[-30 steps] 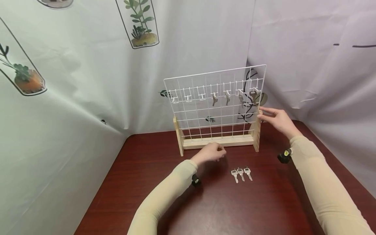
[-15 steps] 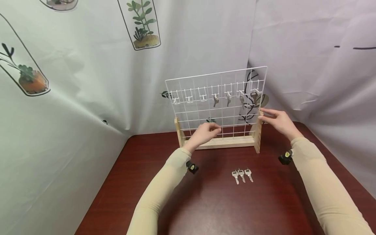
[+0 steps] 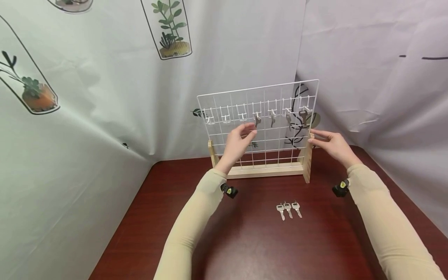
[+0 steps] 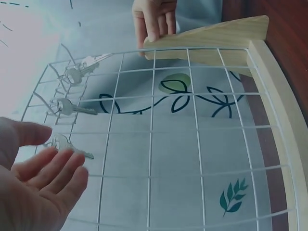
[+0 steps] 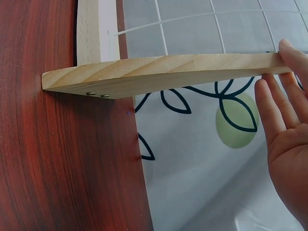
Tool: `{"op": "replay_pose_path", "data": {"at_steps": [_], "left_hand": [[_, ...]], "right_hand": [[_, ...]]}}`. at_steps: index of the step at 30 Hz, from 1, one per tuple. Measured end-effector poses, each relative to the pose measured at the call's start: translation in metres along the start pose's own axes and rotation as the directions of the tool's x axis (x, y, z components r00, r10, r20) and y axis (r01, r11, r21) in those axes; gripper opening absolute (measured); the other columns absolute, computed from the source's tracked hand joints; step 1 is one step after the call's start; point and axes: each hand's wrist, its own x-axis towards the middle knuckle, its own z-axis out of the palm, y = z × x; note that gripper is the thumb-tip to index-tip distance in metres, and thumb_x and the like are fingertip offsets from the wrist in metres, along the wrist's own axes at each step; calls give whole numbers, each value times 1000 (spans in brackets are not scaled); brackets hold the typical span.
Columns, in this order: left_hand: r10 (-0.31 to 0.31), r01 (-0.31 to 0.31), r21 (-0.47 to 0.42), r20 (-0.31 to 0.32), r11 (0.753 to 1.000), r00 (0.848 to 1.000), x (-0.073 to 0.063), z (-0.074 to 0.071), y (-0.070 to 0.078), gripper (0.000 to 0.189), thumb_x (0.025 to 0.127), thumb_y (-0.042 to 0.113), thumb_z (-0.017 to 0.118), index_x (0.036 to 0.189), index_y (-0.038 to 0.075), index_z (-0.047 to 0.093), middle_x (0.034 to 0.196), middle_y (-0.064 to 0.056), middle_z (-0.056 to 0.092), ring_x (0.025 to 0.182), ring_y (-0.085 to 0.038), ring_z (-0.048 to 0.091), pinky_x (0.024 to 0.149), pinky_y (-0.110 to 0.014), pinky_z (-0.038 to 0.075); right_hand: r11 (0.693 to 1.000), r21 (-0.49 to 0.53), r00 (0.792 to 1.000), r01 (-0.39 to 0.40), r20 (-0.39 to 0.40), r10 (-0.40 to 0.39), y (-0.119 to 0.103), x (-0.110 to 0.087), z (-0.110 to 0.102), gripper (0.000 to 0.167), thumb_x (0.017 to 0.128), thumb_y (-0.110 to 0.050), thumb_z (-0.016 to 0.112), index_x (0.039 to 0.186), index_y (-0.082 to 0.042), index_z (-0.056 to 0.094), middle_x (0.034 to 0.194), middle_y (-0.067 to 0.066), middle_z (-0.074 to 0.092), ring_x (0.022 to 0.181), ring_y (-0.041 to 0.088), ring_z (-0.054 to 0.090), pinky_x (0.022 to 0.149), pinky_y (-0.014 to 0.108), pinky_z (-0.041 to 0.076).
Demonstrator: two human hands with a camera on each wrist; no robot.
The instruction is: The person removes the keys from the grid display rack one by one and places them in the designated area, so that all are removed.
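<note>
A white wire grid rack (image 3: 241, 134) in a wooden stand holds a row of white hooks, and several keys hang from the hooks on its right half. My left hand (image 3: 238, 144) is raised in front of the grid, its fingertips close by the leftmost hanging key (image 3: 258, 119). In the left wrist view, a gap shows between thumb and fingers, and the key (image 4: 72, 147) appears just beyond them. My right hand (image 3: 332, 146) pinches the top of the stand's right wooden upright (image 5: 163, 70), thumb on one side and fingers on the other.
Three loose keys (image 3: 287, 209) lie side by side on the dark red wooden table (image 3: 266, 249), in front of the rack. Three hooks on the left, such as the leftmost hook (image 3: 210, 119), are bare. A pale curtain (image 3: 245, 46) with plant prints hangs behind.
My left hand has risen from low before the rack's base up to the leftmost hanging key, its fingers spreading apart. The right hand keeps its grip on the upright.
</note>
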Motion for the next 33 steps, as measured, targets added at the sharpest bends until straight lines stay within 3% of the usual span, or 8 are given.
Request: {"op": "replay_pose_path", "data": {"at_steps": [10, 19, 23, 26, 29, 33], "left_hand": [[11, -18, -40, -146, 999, 989, 11, 14, 9, 40, 97, 16, 69, 134, 1, 62, 127, -14, 67, 115, -23, 66, 96, -20, 50], [-10, -10, -84, -236, 996, 972, 20, 29, 10, 35, 94, 12, 72, 125, -3, 64, 116, -15, 70, 107, -24, 69, 91, -19, 52], [-26, 3, -87, -263, 996, 964, 24, 33, 10, 32, 94, 16, 73, 120, -2, 66, 110, -13, 72, 101, -22, 69, 88, -19, 54], [-35, 11, -87, -283, 996, 958, 27, 34, 11, 31, 93, 17, 75, 116, -1, 67, 106, -12, 73, 95, -21, 69, 84, -19, 54], [-34, 10, -83, -302, 997, 953, 30, 36, 11, 29, 91, 16, 76, 113, -1, 68, 102, -12, 73, 90, -20, 69, 80, -19, 55], [-27, 6, -69, -307, 998, 951, 31, 39, 12, 30, 91, 16, 76, 113, -2, 68, 102, -12, 73, 88, -20, 70, 78, -20, 55]], "right_hand": [[1000, -16, 1000, -3, -7, 3, -1, 2, -1, 62, 94, -43, 72, 145, -12, 56, 141, 14, 57, 101, -12, 55, 107, 48, 41], [1000, -21, 1000, 1, -6, -1, -1, 1, -2, 65, 92, -48, 71, 144, -12, 57, 142, 13, 57, 100, -15, 52, 107, 46, 40], [1000, -26, 1000, 5, -8, -5, -1, 1, -3, 63, 93, -46, 71, 144, -12, 57, 142, 13, 57, 97, -17, 52, 102, 30, 42], [999, -32, 1000, 5, -10, -5, 0, 1, -3, 64, 93, -47, 71, 144, -12, 57, 142, 13, 57, 97, -17, 52, 103, 32, 42], [1000, -24, 1000, 1, -7, -1, 1, 1, -2, 65, 92, -48, 71, 144, -12, 56, 142, 14, 57, 100, -14, 53, 107, 45, 40], [1000, -13, 1000, -10, -2, 10, 2, 1, 1, 64, 92, -48, 71, 145, -14, 56, 141, 13, 58, 103, -9, 56, 106, 44, 41]]}}
